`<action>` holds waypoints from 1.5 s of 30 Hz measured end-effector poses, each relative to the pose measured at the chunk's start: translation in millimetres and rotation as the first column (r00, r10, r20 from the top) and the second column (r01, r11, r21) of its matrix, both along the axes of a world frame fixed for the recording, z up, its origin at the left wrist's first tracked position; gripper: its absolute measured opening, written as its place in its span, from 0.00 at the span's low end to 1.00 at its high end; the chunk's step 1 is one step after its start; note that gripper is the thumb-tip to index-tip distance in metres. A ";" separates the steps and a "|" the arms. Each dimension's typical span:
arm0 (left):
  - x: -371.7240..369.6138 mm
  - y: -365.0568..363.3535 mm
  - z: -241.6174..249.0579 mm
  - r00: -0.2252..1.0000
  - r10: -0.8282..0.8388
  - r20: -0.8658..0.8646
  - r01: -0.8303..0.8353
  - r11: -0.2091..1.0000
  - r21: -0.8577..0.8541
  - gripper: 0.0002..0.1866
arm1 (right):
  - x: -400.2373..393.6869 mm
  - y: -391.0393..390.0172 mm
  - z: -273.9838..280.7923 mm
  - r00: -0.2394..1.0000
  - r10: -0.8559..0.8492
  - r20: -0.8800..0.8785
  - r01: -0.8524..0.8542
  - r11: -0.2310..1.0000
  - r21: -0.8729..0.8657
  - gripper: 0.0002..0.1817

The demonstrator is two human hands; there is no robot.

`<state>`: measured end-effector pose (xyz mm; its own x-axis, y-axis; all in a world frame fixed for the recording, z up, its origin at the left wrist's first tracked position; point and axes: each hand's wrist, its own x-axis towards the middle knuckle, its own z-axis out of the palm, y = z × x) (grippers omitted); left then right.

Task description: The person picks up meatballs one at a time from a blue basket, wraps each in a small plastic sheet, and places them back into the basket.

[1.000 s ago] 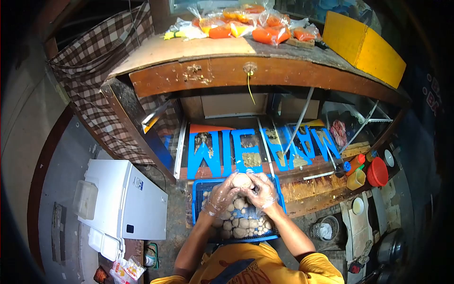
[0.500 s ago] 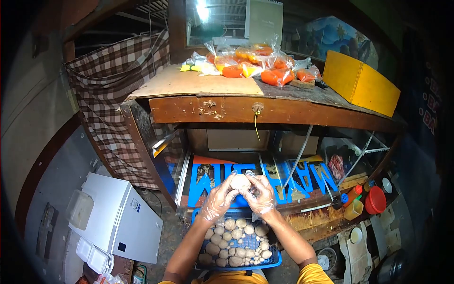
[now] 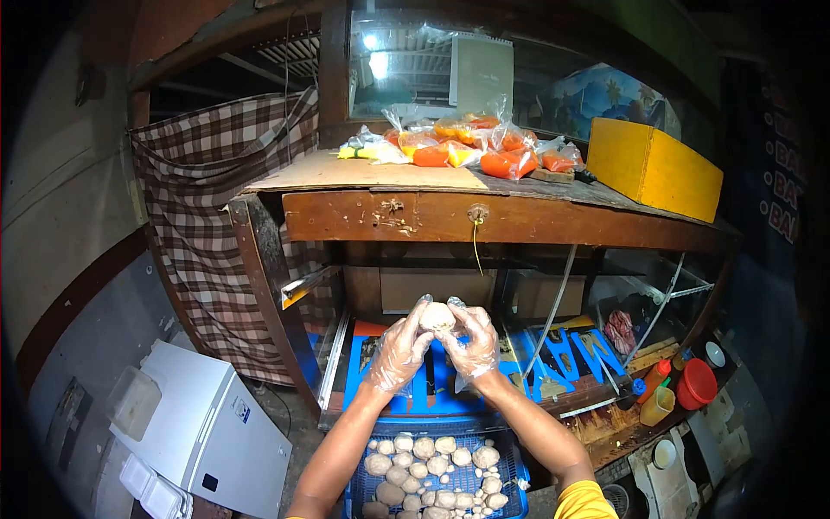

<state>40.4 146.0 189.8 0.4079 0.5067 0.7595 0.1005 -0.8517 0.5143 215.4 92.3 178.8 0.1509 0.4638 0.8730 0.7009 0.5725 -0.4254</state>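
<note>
A large pale meatball (image 3: 437, 317) is held up between both hands over the far edge of the tray. My left hand (image 3: 398, 353) grips its left side, and my right hand (image 3: 472, 346) closes on the right side. Clear plastic gloves cover both hands, and the fingertips meet around the ball. Beneath my forearms stands a blue plastic basket tray (image 3: 524, 467), where several greyish meatballs (image 3: 424, 447) of large and small sizes lie loose. The tray's near side is cut off by the frame.
Ahead is a wooden counter (image 3: 346, 216) with bags of orange sauce (image 3: 508, 163) and a yellow box (image 3: 657, 169) on top. A white freezer (image 3: 199, 424) stands left. Bottles (image 3: 654, 379) and a red bowl (image 3: 696, 385) sit on the right. Blue lettering (image 3: 588, 355) lies behind my hands.
My view has tilted upward, so the counter and tray appear lower. Both hands have risen slightly with the meatball still between them.
</note>
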 end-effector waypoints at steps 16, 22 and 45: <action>27.5 70.0 15.7 0.963 0.243 0.114 -0.267 0.912 0.311 0.27 | 6.4 80.0 14.8 0.996 -0.056 -0.063 0.064 0.989 0.133 0.28; 39.6 92.7 20.6 0.920 0.337 0.201 -0.392 0.807 0.442 0.27 | 15.4 105.2 18.7 0.993 -0.097 -0.066 0.105 0.985 0.134 0.25; 85.8 144.7 -9.8 0.857 0.451 0.247 -0.505 0.829 0.239 0.21 | 24.7 116.8 15.7 0.994 -0.033 -0.104 0.011 0.980 -0.197 0.23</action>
